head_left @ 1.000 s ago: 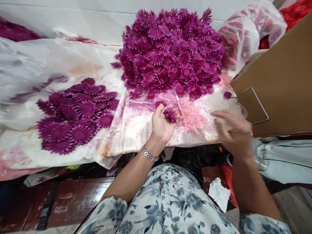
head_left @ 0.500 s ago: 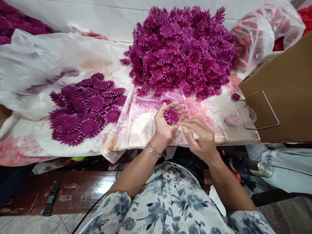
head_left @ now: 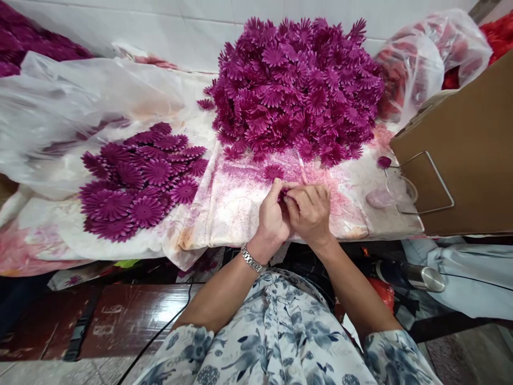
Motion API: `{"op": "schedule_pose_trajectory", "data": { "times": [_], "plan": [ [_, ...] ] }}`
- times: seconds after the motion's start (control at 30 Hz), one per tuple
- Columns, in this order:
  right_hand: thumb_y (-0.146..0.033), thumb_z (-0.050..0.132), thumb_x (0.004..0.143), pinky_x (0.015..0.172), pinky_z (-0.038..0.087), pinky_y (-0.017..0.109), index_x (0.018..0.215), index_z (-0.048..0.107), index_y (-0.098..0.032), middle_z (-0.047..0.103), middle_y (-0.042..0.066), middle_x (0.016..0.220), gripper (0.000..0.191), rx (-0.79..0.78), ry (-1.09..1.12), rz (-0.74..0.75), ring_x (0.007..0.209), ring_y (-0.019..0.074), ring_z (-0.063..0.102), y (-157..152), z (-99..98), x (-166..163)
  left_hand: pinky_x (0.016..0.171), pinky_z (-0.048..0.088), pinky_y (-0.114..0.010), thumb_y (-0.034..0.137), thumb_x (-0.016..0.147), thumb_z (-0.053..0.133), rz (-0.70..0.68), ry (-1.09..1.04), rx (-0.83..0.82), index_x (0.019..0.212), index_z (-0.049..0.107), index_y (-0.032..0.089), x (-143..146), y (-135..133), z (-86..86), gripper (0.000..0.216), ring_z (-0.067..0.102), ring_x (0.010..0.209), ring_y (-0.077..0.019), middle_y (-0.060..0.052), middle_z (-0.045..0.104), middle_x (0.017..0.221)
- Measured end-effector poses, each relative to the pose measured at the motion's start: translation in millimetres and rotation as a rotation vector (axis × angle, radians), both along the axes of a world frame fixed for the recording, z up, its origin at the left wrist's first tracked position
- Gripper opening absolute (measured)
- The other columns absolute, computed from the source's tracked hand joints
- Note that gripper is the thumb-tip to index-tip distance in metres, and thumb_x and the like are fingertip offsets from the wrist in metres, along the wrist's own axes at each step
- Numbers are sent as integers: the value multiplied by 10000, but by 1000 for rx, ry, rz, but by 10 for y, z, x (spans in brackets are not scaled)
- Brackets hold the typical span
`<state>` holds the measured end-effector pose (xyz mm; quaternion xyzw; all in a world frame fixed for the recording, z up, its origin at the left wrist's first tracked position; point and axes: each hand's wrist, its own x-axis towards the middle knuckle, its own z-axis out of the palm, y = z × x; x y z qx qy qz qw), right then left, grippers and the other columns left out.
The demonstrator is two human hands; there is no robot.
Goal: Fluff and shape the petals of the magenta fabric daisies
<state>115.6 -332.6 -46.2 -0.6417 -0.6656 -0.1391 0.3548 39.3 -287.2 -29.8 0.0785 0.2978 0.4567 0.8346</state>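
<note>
Stained floral cloth point(head_left: 224, 208) covers the bench, with a big heap of magenta fabric flowers point(head_left: 298, 88) at the back and a flat spread of pressed flowers point(head_left: 140, 179) well to my left. My left hand point(head_left: 272, 216) and right hand point(head_left: 310, 211) meet at the cloth's near edge, fingertips pinched together on one small magenta flower point(head_left: 282, 193), mostly hidden between them. Best worked with a light pinch at the centre, I judge, so the petals don't crease.

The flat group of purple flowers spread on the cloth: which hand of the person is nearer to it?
Left. The left hand lies just right of the flat group of purple flowers, apart from it. The right hand sits beyond the left hand, farther right.
</note>
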Motion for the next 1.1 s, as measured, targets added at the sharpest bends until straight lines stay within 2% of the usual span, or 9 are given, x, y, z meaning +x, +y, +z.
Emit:
{"op": "schedule_pose_trajectory", "data": {
  "times": [0.13, 0.27, 0.4, 0.5, 0.63, 0.8, 0.9, 1.0, 1.1],
  "plan": [
    [-271, 473, 872, 848, 436, 377, 950, 650, -213, 701, 39, 933, 202, -24, 110, 168, 876, 182, 595, -18, 140, 32, 614, 442, -171, 125, 778, 477, 31, 75, 72, 609, 627, 134, -69, 49, -45, 226, 544, 566, -58, 8, 601, 613],
    [-377, 315, 936, 920, 438, 365, 1110, 592, -194, 650, 75, 1081, 374, 14, 368, 51, 1032, 173, 563, 248, 277, 81, 629, 450, -184, 66, 728, 454, -23, 115, 229, 756, 660, 167, -14, -74, -39, 231, 569, 613, -79, 7, 632, 692],
    [-540, 112, 922, 1101, 312, 395, 1310, 431, -241, 480, 49, 1357, 584, -185, 459, 211, 1301, 155, 385, 426, 172, -58, 884, 443, -239, 197, 825, 456, 38, 138, 267, 833, 655, 189, 49, -168, -16, 199, 608, 969, -136, -26, 675, 873],
    [-570, 10, 891, 1169, 190, 411, 1409, 269, -237, 314, 36, 1480, 668, -237, 578, 278, 1403, 151, 199, 261, 87, -311, 1030, 359, -273, 324, 893, 411, 58, 176, 375, 971, 650, 234, -21, -57, 4, 266, 465, 1246, -156, -30, 635, 1152],
    [-605, 8, 866, 1183, 135, 442, 1453, 12, -286, 120, -6, 1544, 669, -260, 654, 347, 1428, 159, 62, 154, 118, -440, 1118, 240, -293, 421, 921, 338, 80, 228, 617, 1180, 556, 353, -97, 68, 51, 345, 237, 1388, -136, 62, 442, 1409],
    [-511, -25, 907, 1163, 176, 503, 1453, 28, -288, 179, 13, 1531, 593, -236, 748, 251, 1425, 177, 75, 503, 120, -158, 1147, 166, -309, 542, 900, 263, -2, 276, 641, 1164, 590, 303, 32, -94, 70, 484, 171, 1408, -161, 41, 419, 1433],
    [-554, 16, 899, 1184, 129, 443, 1456, 50, -258, 123, 7, 1543, 631, -231, 779, 275, 1427, 158, 59, 412, 90, -212, 1149, 156, -291, 516, 907, 288, -6, 294, 590, 1115, 622, 288, 35, -37, 59, 455, 202, 1399, -151, 29, 438, 1421],
    [-585, 22, 885, 1187, 125, 443, 1453, 29, -294, 132, -30, 1537, 638, -211, 753, 322, 1428, 162, 66, 237, 87, -361, 1148, 118, -250, 473, 926, 271, 30, 320, 637, 1114, 614, 299, -2, 123, 43, 428, 153, 1406, -114, 69, 387, 1451],
    [-582, 1, 885, 1186, 122, 442, 1454, 27, -291, 160, -22, 1531, 640, -233, 745, 277, 1428, 159, 72, 312, 83, -310, 1148, 141, -266, 455, 939, 232, 15, 283, 634, 1125, 602, 290, 34, 126, 20, 446, 174, 1401, -115, 69, 415, 1432]
  ]
}}
